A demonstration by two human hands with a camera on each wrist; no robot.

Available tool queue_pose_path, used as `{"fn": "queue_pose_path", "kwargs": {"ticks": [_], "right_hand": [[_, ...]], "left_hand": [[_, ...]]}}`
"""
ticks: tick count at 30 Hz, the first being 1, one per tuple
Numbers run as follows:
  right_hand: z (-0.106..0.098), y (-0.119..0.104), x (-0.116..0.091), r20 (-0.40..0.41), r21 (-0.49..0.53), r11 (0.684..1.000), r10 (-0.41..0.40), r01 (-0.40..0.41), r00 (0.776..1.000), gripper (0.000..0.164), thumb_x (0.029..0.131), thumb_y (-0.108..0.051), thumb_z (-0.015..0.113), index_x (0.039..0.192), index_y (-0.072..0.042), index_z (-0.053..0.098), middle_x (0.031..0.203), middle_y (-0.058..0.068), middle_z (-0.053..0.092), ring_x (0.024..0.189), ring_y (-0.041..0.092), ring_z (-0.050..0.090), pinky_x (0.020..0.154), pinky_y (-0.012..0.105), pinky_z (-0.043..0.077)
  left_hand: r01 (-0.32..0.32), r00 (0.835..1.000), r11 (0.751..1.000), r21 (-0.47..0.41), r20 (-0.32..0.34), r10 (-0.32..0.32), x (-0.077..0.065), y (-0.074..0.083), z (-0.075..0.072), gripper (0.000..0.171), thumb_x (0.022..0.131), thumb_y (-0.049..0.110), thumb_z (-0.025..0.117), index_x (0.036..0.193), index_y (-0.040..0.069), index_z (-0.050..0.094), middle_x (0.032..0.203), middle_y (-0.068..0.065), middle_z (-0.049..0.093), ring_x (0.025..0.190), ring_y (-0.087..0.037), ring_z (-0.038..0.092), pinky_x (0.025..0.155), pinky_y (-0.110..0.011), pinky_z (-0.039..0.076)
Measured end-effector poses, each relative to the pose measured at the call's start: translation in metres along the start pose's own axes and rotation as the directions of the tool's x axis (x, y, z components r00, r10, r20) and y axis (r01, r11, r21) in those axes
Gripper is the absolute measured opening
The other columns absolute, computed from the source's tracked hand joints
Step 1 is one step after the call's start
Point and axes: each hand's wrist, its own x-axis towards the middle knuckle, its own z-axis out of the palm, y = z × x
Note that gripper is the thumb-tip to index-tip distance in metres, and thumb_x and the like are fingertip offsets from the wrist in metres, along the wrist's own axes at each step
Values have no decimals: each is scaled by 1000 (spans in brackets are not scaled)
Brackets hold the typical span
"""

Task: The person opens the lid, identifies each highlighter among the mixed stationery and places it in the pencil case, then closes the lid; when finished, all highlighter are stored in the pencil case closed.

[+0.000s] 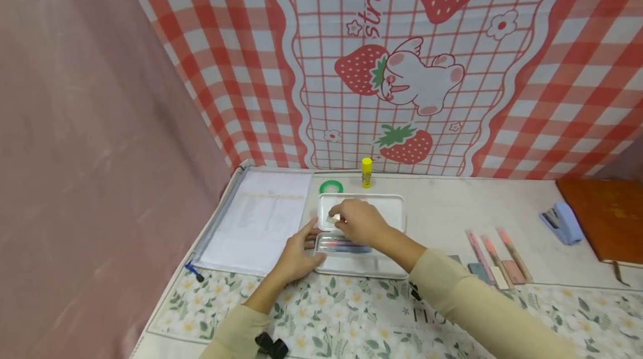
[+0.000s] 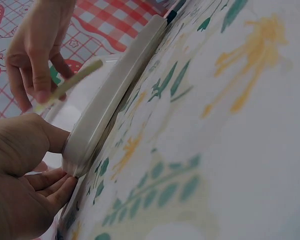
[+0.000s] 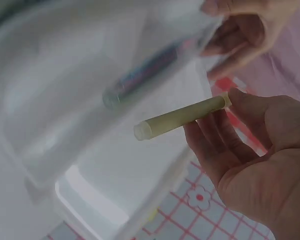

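Note:
A white pencil case point(image 1: 349, 266) lies with its lid up on the table in the head view. Several pens point(image 1: 344, 245) rest in its tray. My left hand point(image 1: 296, 255) grips the case's left end, thumb on one side and fingers on the other, as the left wrist view shows. Above the lid, my right hand point(image 1: 363, 221) pinches one end of a slim pale-yellow marker-like tube point(image 3: 182, 118) with a translucent tip. The tube is held in the air, apart from the case. Its exact kind cannot be told.
Behind the case are a green tape roll point(image 1: 322, 186) and a yellow glue stick point(image 1: 366, 173). Left lies a clear zip folder point(image 1: 266, 219) with papers. Right are several pens point(image 1: 496, 255), small blocks point(image 1: 513, 271), a blue stapler point(image 1: 567, 224) and a brown notebook point(image 1: 610, 219).

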Motion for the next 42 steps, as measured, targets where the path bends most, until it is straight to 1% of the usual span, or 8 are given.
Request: {"fn": "queue_pose_path", "kwargs": {"ticks": [4,10,14,25,30,34,39,42], "right_hand": [[20,-3,0,32,2,1000,23,-23,999,26,83,-10,67,108,-15,71,83,-1,67,67,11,58,52,26,49],[38,-8,1,52,-139,990,39,-31,998,27,81,-14,71,107,-19,71,89,-1,65,76,17,61,57,32,53],[42,-11,1,44,-178,984,40,-31,998,26,80,-14,72,105,-19,72,84,-2,61,75,15,57,54,30,51],[44,-11,0,30,-171,985,37,-32,999,25,77,-14,75,102,-17,73,83,-1,58,73,14,54,53,27,49],[41,-11,1,38,-162,986,33,-27,999,28,78,-16,74,106,-17,72,86,0,60,73,15,55,52,28,49],[31,-9,-1,26,-159,986,44,-39,999,31,79,-23,74,110,-18,70,91,1,62,73,16,58,54,31,50],[5,0,-14,-20,-167,982,86,-88,996,39,80,-36,73,114,-19,68,97,0,64,76,16,60,55,31,51],[-14,12,-28,-81,-181,979,86,-99,993,43,78,-39,75,114,-17,67,96,2,65,75,16,60,54,28,50]], "left_hand": [[-3,1000,1000,-12,-2,3,0,3,-2,86,76,2,70,149,5,24,127,-17,53,112,-35,58,95,-38,51],[-7,1000,1000,-14,-1,7,0,4,-2,85,76,1,71,148,5,25,126,-17,53,111,-35,58,94,-36,52],[-5,1000,1000,-14,-1,5,1,6,-1,86,76,1,71,148,5,26,126,-17,54,111,-34,59,94,-36,52],[0,1000,1000,-18,-2,-1,0,7,-1,86,77,1,71,149,7,25,125,-15,54,112,-34,58,95,-38,51],[7,1000,1000,-22,3,-7,-1,6,-1,86,77,2,71,149,6,24,127,-16,53,111,-34,59,95,-38,51],[-1,1000,1000,-24,3,1,-1,5,-1,85,76,1,70,149,6,25,127,-17,53,111,-34,59,95,-38,51],[-4,1000,1000,-23,5,4,0,5,1,84,77,3,70,148,6,25,126,-16,54,112,-33,57,97,-40,50],[13,1000,1000,-8,2,-13,-2,3,1,84,78,4,70,149,6,25,126,-15,54,112,-33,58,96,-40,50]]}}
